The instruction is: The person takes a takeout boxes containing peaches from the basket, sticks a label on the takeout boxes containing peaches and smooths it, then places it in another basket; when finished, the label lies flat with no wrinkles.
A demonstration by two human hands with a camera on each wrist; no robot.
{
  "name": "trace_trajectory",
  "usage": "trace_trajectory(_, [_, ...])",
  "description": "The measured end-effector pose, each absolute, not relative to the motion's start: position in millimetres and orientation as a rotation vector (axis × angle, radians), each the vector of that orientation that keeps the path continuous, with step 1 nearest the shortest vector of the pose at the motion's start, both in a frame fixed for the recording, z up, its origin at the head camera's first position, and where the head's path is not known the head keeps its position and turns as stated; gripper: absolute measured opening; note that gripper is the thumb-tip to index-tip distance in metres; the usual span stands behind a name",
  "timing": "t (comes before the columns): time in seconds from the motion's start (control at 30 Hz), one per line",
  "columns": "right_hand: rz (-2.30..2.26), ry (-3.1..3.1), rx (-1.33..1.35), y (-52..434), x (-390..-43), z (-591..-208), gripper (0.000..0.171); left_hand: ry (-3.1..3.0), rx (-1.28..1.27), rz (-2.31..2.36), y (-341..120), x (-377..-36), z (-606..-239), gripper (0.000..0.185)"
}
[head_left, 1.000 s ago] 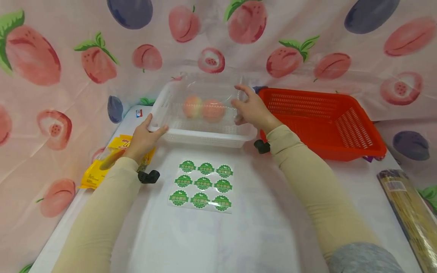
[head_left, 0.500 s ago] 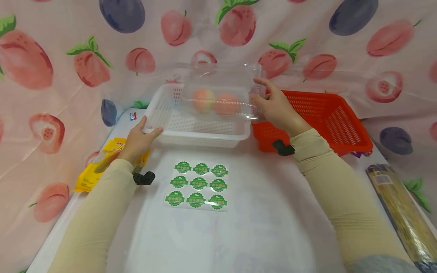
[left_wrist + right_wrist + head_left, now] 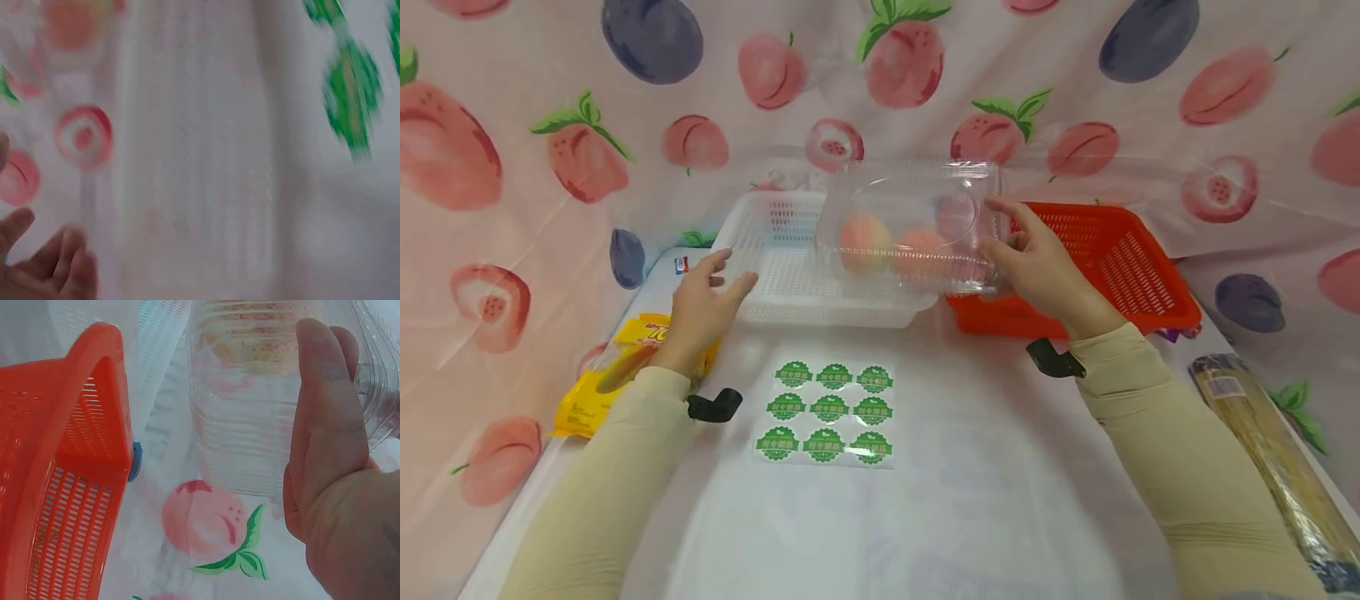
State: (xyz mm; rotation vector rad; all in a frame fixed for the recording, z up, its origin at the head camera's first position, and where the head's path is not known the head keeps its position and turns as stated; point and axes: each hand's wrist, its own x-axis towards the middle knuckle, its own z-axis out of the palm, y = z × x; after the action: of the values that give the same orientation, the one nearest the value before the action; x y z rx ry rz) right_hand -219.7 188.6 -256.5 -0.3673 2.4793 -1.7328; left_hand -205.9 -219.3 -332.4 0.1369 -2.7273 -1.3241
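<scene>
My right hand grips the right end of a clear plastic clamshell box and holds it in the air above the right side of the white slotted basket. Two peaches lie inside the box. In the right wrist view my thumb presses on the ribbed wall of the clear box. My left hand hovers at the basket's front left corner, fingers spread and holding nothing. The left wrist view is blurred; only my fingertips show.
A red slotted basket stands to the right of the white one. A sheet of green round stickers lies in front. A yellow packet sits at the left edge, a long wrapped roll at the right. Fruit-print cloth hangs behind.
My right hand has lifted the clear box out of the white basket and carried it rightward. My left hand has let go of the basket's corner and opened.
</scene>
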Motion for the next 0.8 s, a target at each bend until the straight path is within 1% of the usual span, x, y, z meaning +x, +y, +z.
trace_trajectory(0.17, [-1.744, 2.479, -0.372, 195, -209, -260, 0.057, -2.715, -0.135, -1.652, -187, -194, -316, 0.068])
trace_trajectory(0.33, [-1.729, 2.468, -0.344, 202, -201, -264, 0.058, -2.660, -0.295, -1.892, -163, -190, -312, 0.062])
trace_trajectory(0.53, [-1.724, 2.469, -0.328, 215, -193, -272, 0.061, -2.563, -0.346, -2.049, -146, -187, -315, 0.059])
trace_trajectory(0.8, [-1.603, 2.559, -0.258, 233, -183, -279, 0.061, -2.513, -0.394, -2.079, -127, -185, -318, 0.054])
